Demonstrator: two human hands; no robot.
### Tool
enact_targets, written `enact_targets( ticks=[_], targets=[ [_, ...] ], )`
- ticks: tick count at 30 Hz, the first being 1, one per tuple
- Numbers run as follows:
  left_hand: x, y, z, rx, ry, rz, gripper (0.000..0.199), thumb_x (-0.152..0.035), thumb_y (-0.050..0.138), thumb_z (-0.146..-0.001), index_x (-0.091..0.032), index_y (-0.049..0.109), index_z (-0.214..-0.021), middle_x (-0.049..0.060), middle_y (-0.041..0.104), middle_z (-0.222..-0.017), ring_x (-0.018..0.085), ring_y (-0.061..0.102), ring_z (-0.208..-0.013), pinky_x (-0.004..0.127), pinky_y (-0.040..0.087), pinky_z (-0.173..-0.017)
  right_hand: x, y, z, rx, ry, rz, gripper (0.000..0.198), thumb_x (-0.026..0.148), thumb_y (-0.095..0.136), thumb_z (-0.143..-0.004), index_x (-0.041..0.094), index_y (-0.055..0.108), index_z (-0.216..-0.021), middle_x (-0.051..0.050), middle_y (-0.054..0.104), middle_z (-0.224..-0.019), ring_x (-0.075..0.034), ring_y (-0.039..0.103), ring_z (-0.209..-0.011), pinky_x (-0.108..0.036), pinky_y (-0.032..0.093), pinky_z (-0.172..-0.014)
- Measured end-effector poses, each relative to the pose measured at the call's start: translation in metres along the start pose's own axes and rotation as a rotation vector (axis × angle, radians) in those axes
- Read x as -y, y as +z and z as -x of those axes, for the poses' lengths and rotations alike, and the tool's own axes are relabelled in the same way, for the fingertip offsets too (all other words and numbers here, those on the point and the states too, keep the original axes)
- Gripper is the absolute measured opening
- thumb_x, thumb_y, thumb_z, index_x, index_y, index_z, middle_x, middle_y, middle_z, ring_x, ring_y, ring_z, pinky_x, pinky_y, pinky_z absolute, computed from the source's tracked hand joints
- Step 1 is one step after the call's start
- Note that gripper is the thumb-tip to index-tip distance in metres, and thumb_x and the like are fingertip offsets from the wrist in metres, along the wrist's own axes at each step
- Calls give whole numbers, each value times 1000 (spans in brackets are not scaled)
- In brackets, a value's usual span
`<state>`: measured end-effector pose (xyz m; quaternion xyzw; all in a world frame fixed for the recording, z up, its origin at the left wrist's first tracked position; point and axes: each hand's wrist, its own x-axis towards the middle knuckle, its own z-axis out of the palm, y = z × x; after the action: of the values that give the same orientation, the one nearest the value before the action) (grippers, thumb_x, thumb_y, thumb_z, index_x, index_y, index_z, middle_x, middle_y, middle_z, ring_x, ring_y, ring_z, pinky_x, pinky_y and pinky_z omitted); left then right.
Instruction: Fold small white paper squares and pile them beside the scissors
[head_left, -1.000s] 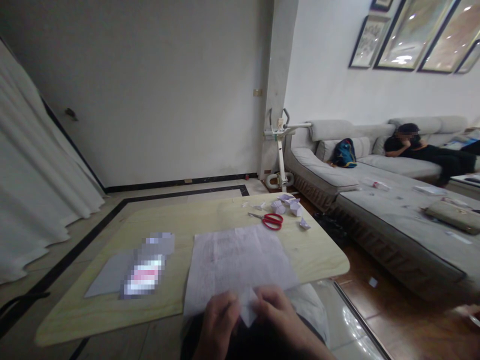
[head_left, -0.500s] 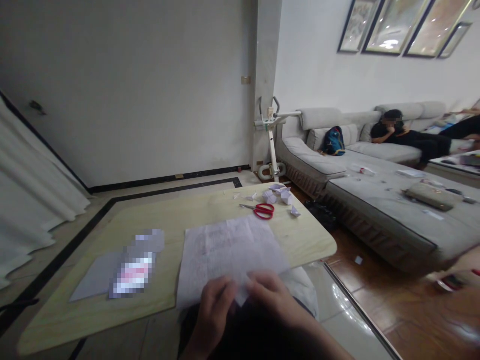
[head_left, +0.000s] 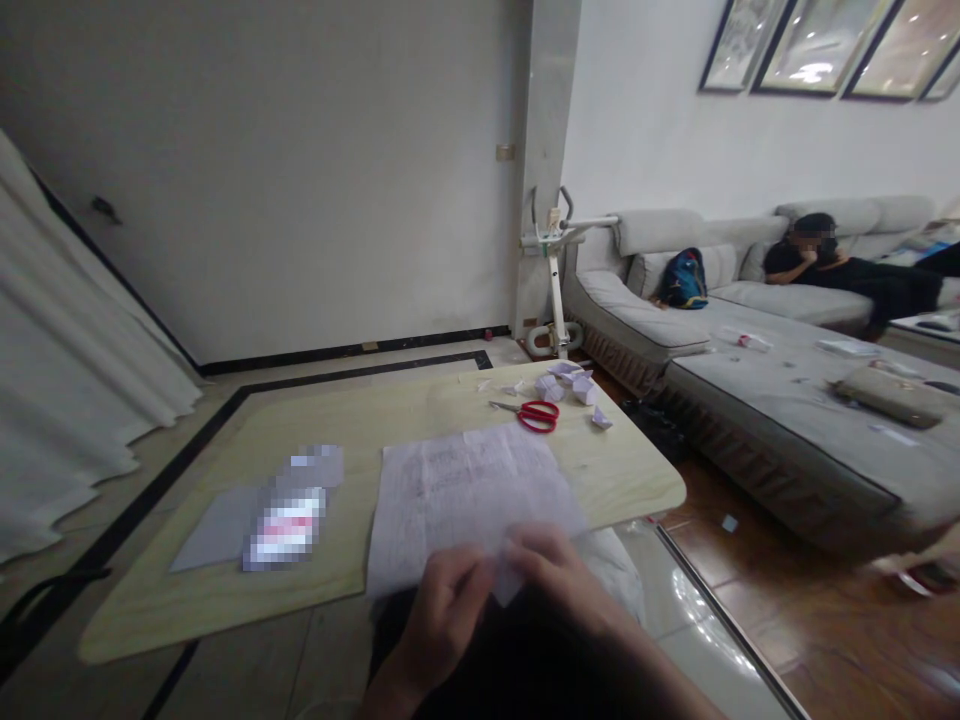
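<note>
My left hand [head_left: 457,595] and my right hand [head_left: 547,560] are close together at the table's near edge, thumbs and fingers closed on a piece of paper [head_left: 510,588]. A white pointed tip of it sticks out below the fingers. Whether this piece is separate from the large sheet cannot be made out. The large creased, printed sheet of paper [head_left: 465,490] lies flat on the table just beyond my hands. Red-handled scissors [head_left: 536,414] rest at its far edge, blades pointing left. Behind them sit several folded paper pieces [head_left: 583,390], with one more [head_left: 601,418] to the right.
On the left of the pale wooden table [head_left: 225,610] lie a white sheet [head_left: 214,530] and a blurred-out bright object [head_left: 285,525]. A grey sofa [head_left: 780,430] holding a backpack [head_left: 684,280] and a seated person [head_left: 817,260] stands to the right. An exercise machine [head_left: 555,280] stands behind the table.
The view has shifted slightly left, so the table and room appear farther right. My hands keep their hold on the paper, with only slight finger movement.
</note>
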<state>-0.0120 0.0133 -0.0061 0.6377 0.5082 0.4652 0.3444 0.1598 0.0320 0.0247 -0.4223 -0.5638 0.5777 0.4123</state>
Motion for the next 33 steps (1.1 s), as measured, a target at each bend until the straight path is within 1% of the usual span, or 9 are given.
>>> enact_targets(
  ticks=[3,7,12,17,19,22,27,29,33],
  targets=[
    [-7,-4,-2,112,85,-57,41,-41,52,-91,-21,56,-56,1,54,-54,17,52,-55,27,45,-57,-2,2,-1,-11,-49,53,39,52,63,-79,20,54,-59,2,45,-63,-16,45,-67,-26,41,-62],
    [-11,-5,-5,161,47,-11,42,-41,51,-91,-22,57,-55,0,55,-53,17,53,-54,27,46,-56,-4,3,-1,-19,-52,41,40,53,62,-80,20,51,-59,2,42,-63,-17,43,-67,-26,39,-61],
    [-7,-1,0,49,-71,77,26,-40,58,-84,-22,66,-67,2,64,-62,19,59,-59,27,52,-62,-3,1,-1,-34,-31,4,42,53,62,-78,21,46,-56,2,39,-62,-16,40,-64,-26,37,-58],
    [-7,-1,1,100,-70,120,35,-41,55,-87,-22,58,-57,-1,54,-49,16,54,-48,25,50,-52,0,2,-1,-21,-41,23,40,51,61,-80,21,48,-56,1,44,-62,-16,45,-64,-26,41,-59],
    [-7,-3,-2,58,-72,135,37,-43,54,-87,-23,54,-56,-1,53,-49,16,53,-48,25,49,-50,-2,2,-1,-13,-79,28,34,49,60,-83,21,56,-64,0,51,-67,-18,50,-69,-28,45,-64],
    [-6,-5,-6,-42,-106,152,37,-44,53,-86,-23,51,-55,-2,50,-48,15,51,-47,25,48,-48,-7,2,1,-32,-170,73,20,40,64,-83,22,62,-89,-1,58,-82,-19,55,-78,-28,48,-69],
    [-12,-5,-10,-85,-111,118,33,-42,56,-83,-22,50,-57,-4,47,-48,14,49,-45,24,45,-45,-9,1,4,-44,-425,266,41,18,67,-82,26,55,-121,-5,60,-110,-20,57,-95,-32,49,-85],
    [-13,-5,-9,-58,-91,94,33,-40,54,-85,-21,51,-57,-3,48,-50,14,49,-46,23,44,-44,-8,1,4,-7,-495,323,44,13,65,-83,29,57,-124,-4,60,-111,-19,57,-97,-31,50,-85],
    [-6,-3,-6,-65,-26,24,30,-38,52,-87,-20,59,-64,-1,57,-57,16,54,-53,23,47,-50,-7,2,1,27,-528,346,33,13,65,-85,27,66,-114,-3,62,-99,-18,60,-89,-29,51,-78]
  ],
)
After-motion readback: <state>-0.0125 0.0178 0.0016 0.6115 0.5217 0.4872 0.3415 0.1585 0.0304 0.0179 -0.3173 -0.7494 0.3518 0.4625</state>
